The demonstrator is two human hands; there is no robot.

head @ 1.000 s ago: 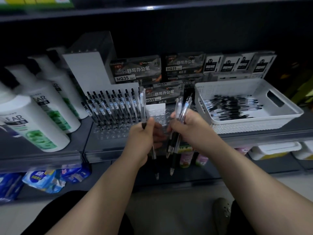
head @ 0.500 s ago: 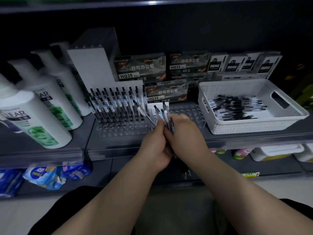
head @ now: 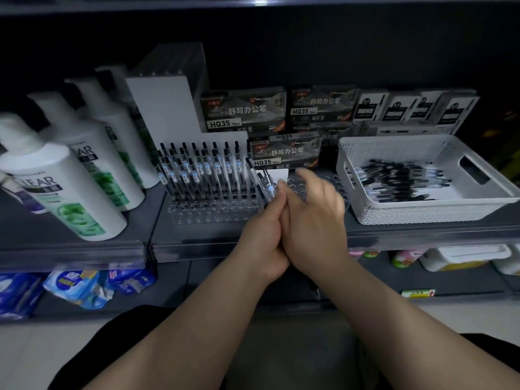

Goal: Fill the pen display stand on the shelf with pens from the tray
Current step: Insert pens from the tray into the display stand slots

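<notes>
A clear pen display stand (head: 213, 216) sits mid-shelf. Several black pens (head: 202, 170) stand upright in its left half, and the holes on its right side (head: 306, 182) hold nothing. My left hand (head: 260, 232) grips a small bundle of pens (head: 264, 182), tops up, at the stand's front middle. My right hand (head: 315, 218) rests against the left hand, its fingers stretched and blurred over the vacant holes; I see no pen in it. A white perforated tray (head: 422, 213) at the right holds several loose pens (head: 399, 181).
White shampoo bottles (head: 64, 190) crowd the shelf left of the stand. Pen boxes marked HQ35 (head: 284, 153) are stacked behind the stand and tray. The shelf's front lip (head: 197, 246) runs below my hands. Packets and small bottles fill the lower shelf.
Both hands rose from below the shelf edge to the stand. The pens that my right hand held are now bundled in my left hand, and the right fingers have spread.
</notes>
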